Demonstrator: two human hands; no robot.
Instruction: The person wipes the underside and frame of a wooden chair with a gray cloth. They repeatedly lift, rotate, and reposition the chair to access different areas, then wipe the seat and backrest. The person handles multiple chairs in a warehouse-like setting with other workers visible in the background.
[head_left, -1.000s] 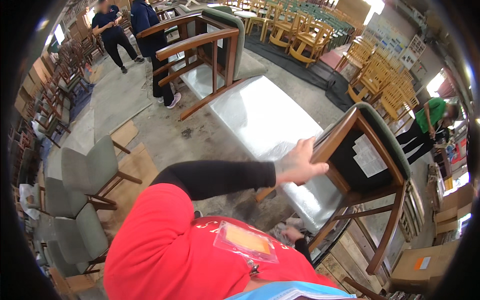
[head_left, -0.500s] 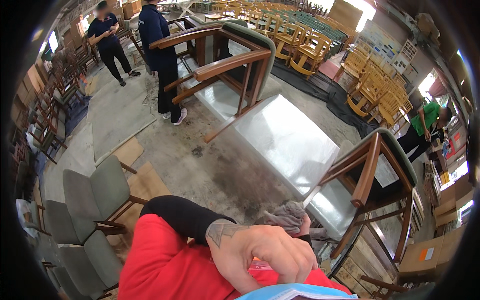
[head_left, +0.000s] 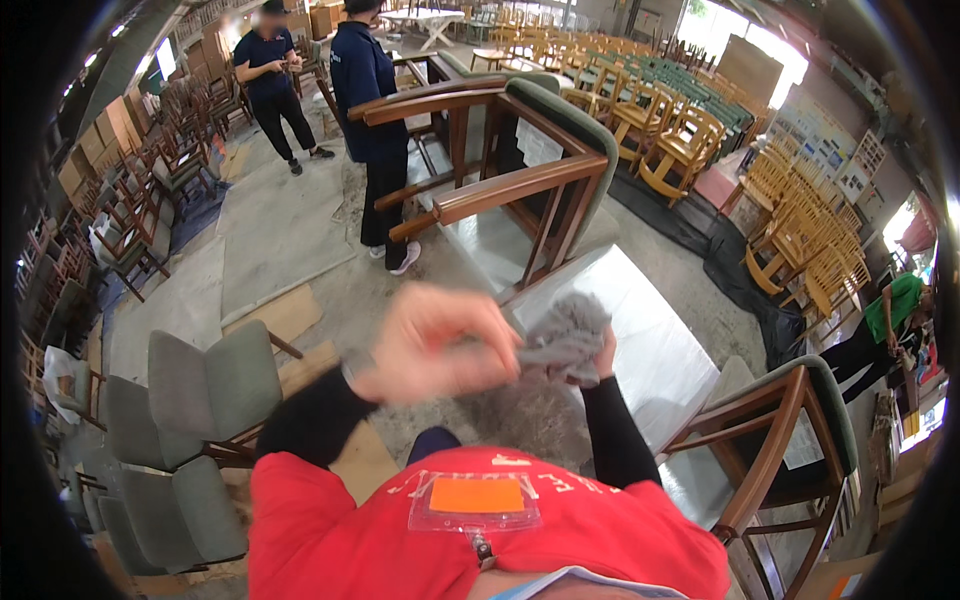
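Note:
A crumpled grey cloth (head_left: 566, 335) is held up in front of my chest, over the near edge of a shiny metal-topped table (head_left: 650, 350). My left hand (head_left: 440, 342), blurred, has its fingers curled and pinches the cloth's left edge. Mostly hidden behind the cloth, my right hand (head_left: 604, 352) grips it from the right. A wooden armchair with a green padded back (head_left: 520, 180) lies on its side on the table just beyond the cloth. A second such armchair (head_left: 790, 430) lies on the table at my right.
Two people in dark clothes (head_left: 370, 90) stand beyond the table at the far left. Grey upholstered chairs (head_left: 210, 385) are stacked at my left. Rows of yellow wooden chairs (head_left: 680, 130) fill the back and right, and a person in green (head_left: 895, 310) bends at the right edge.
My left hand let go of the right armchair and came back toward my chest. Both hands now hold the grey cloth up, and my view has turned toward the far armchair.

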